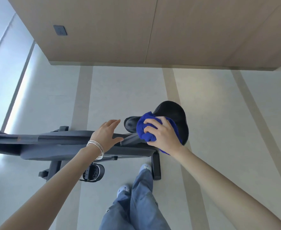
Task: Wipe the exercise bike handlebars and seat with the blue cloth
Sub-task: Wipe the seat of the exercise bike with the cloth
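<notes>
The blue cloth (143, 130), a deep royal blue, is bunched into a wad right of the frame's centre, pressed onto the black seat (171, 113) by the right hand (161, 132), whose fingers curl tight around it. The seat's long axis runs left to right, its narrow nose pointing left toward the left hand (107, 132), which hovers with fingers spread and holds nothing. The dark bike frame (61, 140) stretches to the left edge below a pale floor (219, 105); a pedal (93, 172) sits lower centre.
</notes>
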`<state>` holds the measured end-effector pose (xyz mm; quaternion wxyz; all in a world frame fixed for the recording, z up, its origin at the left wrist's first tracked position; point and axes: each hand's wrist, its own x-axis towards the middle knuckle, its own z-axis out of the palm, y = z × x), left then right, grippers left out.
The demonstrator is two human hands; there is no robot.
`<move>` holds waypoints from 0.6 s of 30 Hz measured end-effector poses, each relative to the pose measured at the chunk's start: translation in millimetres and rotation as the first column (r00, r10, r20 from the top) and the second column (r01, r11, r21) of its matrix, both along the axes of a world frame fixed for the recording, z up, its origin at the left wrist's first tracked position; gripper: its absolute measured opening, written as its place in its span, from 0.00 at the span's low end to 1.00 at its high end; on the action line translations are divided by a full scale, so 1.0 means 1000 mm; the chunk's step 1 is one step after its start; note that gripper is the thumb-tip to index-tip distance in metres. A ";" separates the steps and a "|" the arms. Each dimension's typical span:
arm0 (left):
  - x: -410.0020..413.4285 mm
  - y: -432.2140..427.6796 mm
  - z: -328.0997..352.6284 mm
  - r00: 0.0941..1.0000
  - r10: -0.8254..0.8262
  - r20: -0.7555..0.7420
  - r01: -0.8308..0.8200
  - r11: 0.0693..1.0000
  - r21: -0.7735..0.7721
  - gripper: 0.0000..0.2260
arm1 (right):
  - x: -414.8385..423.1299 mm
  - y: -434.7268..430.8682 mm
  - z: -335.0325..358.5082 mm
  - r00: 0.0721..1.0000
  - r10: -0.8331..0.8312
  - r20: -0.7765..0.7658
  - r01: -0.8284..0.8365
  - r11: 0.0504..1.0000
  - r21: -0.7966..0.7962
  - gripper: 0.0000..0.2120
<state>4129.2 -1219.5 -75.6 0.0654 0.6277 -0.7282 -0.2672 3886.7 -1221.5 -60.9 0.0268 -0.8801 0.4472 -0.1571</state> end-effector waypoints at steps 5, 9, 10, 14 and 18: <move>-0.030 -0.010 0.001 0.994 -0.107 0.014 0.107 0.993 -0.040 0.32 | -0.052 0.035 0.004 0.988 -0.151 0.023 0.152 0.985 -0.087 0.08; -0.051 -0.023 0.002 0.976 -0.187 0.111 0.192 0.981 -0.039 0.35 | -0.069 0.072 -0.002 0.933 -0.346 0.095 0.349 0.937 -0.012 0.12; -0.056 -0.026 0.002 0.972 -0.203 0.122 0.209 0.977 -0.034 0.36 | -0.070 0.077 -0.003 0.920 -0.380 0.102 0.381 0.925 0.010 0.12; -0.068 -0.034 0.006 0.963 -0.231 0.138 0.234 0.972 -0.001 0.34 | -0.070 0.069 0.005 0.932 -0.361 0.033 0.360 0.932 0.038 0.14; -0.073 -0.038 0.013 0.977 -0.194 0.094 0.189 0.980 0.062 0.32 | -0.055 0.025 0.017 0.871 -0.488 0.058 0.477 0.868 0.138 0.12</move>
